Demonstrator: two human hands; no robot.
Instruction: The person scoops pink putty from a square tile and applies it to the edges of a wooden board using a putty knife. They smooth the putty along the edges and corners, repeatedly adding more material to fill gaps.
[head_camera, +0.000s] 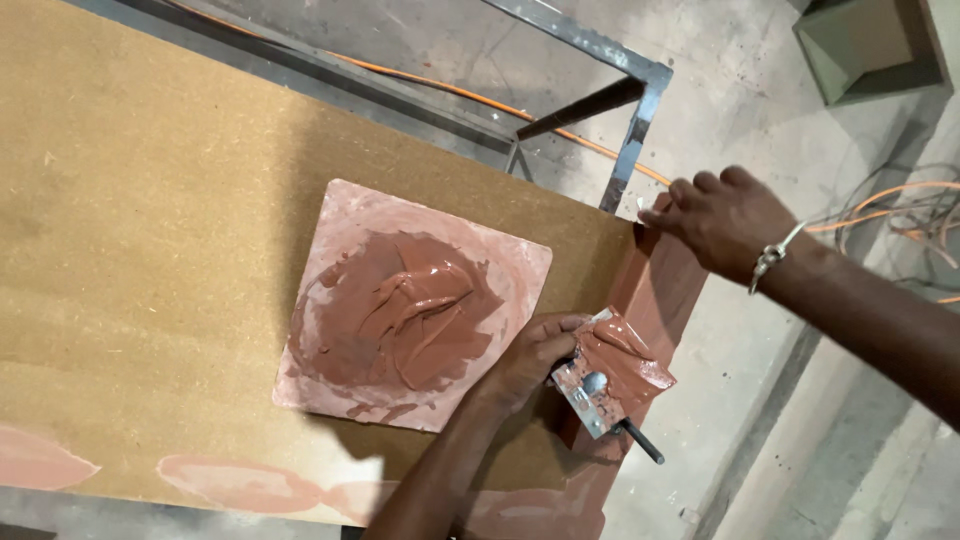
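Putty knife (612, 382) is loaded with wet reddish-brown filler, tilted at the board's (150, 250) right end. That end face is already coated.

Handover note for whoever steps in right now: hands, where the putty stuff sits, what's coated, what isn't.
Left hand: grips a putty scraper, blade loaded with reddish-brown putty, held at the board's end edge.
Right hand: fingertips rest on the far corner of that edge; holds nothing visible.
Mixing tile: lies flat on the particle board, a mound of putty in its middle.
Done: the end edge looks putty-coloured; smeared patches along the near edge of the top.
Left: most of the top face is bare.
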